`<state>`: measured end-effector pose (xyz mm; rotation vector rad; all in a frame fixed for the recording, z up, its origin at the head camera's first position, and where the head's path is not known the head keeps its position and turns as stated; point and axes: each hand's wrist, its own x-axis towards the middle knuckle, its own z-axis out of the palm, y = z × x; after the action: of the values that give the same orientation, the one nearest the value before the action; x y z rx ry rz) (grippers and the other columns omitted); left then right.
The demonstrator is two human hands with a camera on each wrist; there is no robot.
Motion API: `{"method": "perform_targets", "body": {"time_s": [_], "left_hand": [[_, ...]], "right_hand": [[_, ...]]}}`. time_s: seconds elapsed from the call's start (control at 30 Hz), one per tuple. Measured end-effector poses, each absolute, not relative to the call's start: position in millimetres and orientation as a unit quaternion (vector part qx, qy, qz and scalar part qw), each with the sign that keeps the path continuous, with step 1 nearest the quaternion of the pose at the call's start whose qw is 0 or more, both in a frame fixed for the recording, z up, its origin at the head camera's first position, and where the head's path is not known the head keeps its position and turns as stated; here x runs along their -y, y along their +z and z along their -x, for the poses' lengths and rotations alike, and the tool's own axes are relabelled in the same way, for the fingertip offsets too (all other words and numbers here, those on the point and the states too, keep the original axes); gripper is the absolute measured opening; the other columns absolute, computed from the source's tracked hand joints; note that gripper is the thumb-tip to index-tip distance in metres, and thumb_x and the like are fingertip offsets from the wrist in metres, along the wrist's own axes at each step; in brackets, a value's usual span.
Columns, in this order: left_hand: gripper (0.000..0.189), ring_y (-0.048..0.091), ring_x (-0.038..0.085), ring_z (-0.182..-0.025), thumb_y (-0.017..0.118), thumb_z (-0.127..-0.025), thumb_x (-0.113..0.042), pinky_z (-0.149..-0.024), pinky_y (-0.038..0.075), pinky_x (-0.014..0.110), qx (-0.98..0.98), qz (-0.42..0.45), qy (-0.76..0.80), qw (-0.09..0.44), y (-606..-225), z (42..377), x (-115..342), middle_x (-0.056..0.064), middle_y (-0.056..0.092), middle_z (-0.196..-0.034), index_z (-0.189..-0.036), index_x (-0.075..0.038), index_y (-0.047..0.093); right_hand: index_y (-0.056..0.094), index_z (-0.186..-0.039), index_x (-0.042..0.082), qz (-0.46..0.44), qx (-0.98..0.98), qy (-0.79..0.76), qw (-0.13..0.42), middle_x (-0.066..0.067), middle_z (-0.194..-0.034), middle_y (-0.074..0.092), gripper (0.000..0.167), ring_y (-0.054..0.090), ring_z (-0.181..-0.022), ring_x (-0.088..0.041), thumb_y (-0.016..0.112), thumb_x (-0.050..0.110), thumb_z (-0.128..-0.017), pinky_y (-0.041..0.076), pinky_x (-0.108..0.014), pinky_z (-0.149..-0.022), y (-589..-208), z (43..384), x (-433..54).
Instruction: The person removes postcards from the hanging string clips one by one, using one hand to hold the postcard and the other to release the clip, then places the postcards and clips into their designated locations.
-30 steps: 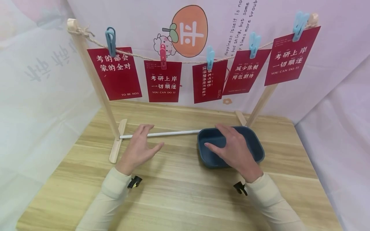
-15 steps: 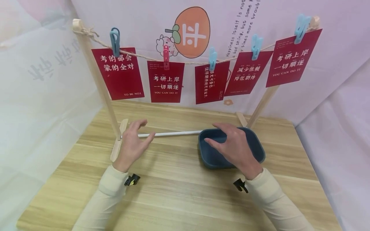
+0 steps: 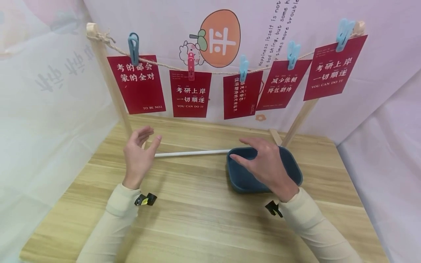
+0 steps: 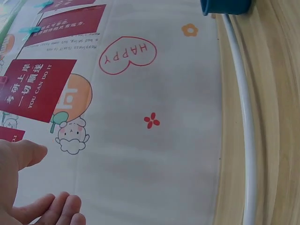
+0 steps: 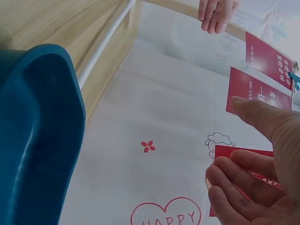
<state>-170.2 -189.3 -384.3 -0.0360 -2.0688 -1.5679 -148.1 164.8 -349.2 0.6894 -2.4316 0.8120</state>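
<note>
My left hand (image 3: 139, 155) is raised before the left post of a wooden rack, thumb and fingers apart with nothing between them. Over the blue bin (image 3: 231, 179) hovers my right hand (image 3: 264, 160), its fingers loosely bent and holding nothing. Several red cards hang from a twine line (image 3: 171, 67) on clothespins. The leftmost card (image 3: 139, 91) has a dark blue clothespin (image 3: 133, 49), and its neighbour (image 3: 190, 104) a pink clothespin (image 3: 191, 65). Light blue clothespins, such as the middle one (image 3: 243, 68), grip the other cards. In the right wrist view the visible inside of the bin (image 5: 47, 122) is bare.
A white rod (image 3: 194, 152) runs low across the rack, from behind my left hand to the bin. The right post (image 3: 300, 118) stands behind the bin. A printed white cloth (image 3: 223, 91) hangs at the back, and the wooden table (image 3: 204, 219) lies beneath.
My left hand has moved left and farther forward, toward the left post. The right hand has stayed nearly in place above the bin. The view has shifted slightly.
</note>
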Motion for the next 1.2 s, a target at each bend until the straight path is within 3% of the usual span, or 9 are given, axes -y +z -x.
{"method": "perform_targets", "body": {"time_s": [0.1,0.27,0.37,0.67,0.8,1.07,1.2], "left_hand": [[0.043,0.067,0.028,-0.124,0.077,-0.095,-0.005,-0.117,0.050,0.038,0.737,0.008,-0.615,0.280,-381,173,191,0.012,0.070,-0.128,-0.133,0.009,0.062],[0.042,0.069,0.014,-0.120,0.076,-0.095,-0.004,-0.115,0.052,0.030,0.704,0.001,-0.646,0.295,-374,177,193,0.000,0.070,-0.124,-0.134,0.008,0.062],[0.043,0.068,0.008,-0.119,0.075,-0.096,-0.005,-0.115,0.051,0.030,0.693,-0.001,-0.657,0.297,-369,178,194,-0.001,0.070,-0.124,-0.135,0.008,0.061],[0.040,0.067,0.016,-0.123,0.074,-0.096,-0.006,-0.116,0.052,0.032,0.657,-0.003,-0.690,0.304,-357,183,194,0.004,0.069,-0.125,-0.132,0.008,0.062],[0.037,0.068,0.018,-0.123,0.075,-0.096,-0.006,-0.114,0.053,0.031,0.635,-0.002,-0.708,0.310,-356,187,192,0.005,0.069,-0.125,-0.130,0.002,0.065],[0.031,0.070,0.021,-0.114,0.075,-0.096,-0.004,-0.103,0.058,0.025,0.577,0.003,-0.740,0.345,-349,190,190,0.006,0.073,-0.118,-0.126,-0.002,0.069],[0.024,0.071,0.020,-0.107,0.076,-0.095,-0.004,-0.099,0.059,0.025,0.555,0.003,-0.748,0.364,-347,190,189,0.006,0.074,-0.112,-0.119,-0.003,0.070]], "right_hand": [[0.075,-0.125,0.002,-0.252,0.890,0.296,0.240,-0.017,-0.123,0.078,0.057,0.076,-0.115,-0.034,0.097,0.026,-0.078,0.063,-0.050,-0.096,-345,148,-163],[0.077,-0.123,0.003,-0.255,0.889,0.295,0.241,-0.016,-0.122,0.079,0.055,0.076,-0.114,-0.033,0.096,0.026,-0.078,0.063,-0.049,-0.097,-338,149,-160],[0.077,-0.123,0.002,-0.257,0.889,0.293,0.242,-0.016,-0.121,0.079,0.054,0.077,-0.113,-0.034,0.096,0.025,-0.078,0.063,-0.050,-0.096,-333,149,-158],[0.076,-0.127,0.004,-0.261,0.890,0.290,0.237,-0.015,-0.124,0.078,0.058,0.075,-0.117,-0.033,0.097,0.026,-0.077,0.060,-0.053,-0.102,-321,151,-153],[0.076,-0.127,0.005,-0.264,0.889,0.287,0.239,-0.014,-0.125,0.078,0.058,0.075,-0.117,-0.032,0.096,0.028,-0.078,0.062,-0.051,-0.098,-316,151,-149],[0.075,-0.130,0.006,-0.261,0.895,0.280,0.228,-0.013,-0.126,0.078,0.059,0.075,-0.119,-0.032,0.094,0.032,-0.081,0.064,-0.049,-0.096,-300,148,-133],[0.074,-0.130,0.005,-0.263,0.896,0.284,0.218,-0.014,-0.127,0.077,0.058,0.074,-0.121,-0.032,0.093,0.031,-0.081,0.061,-0.051,-0.101,-294,148,-125]]}}
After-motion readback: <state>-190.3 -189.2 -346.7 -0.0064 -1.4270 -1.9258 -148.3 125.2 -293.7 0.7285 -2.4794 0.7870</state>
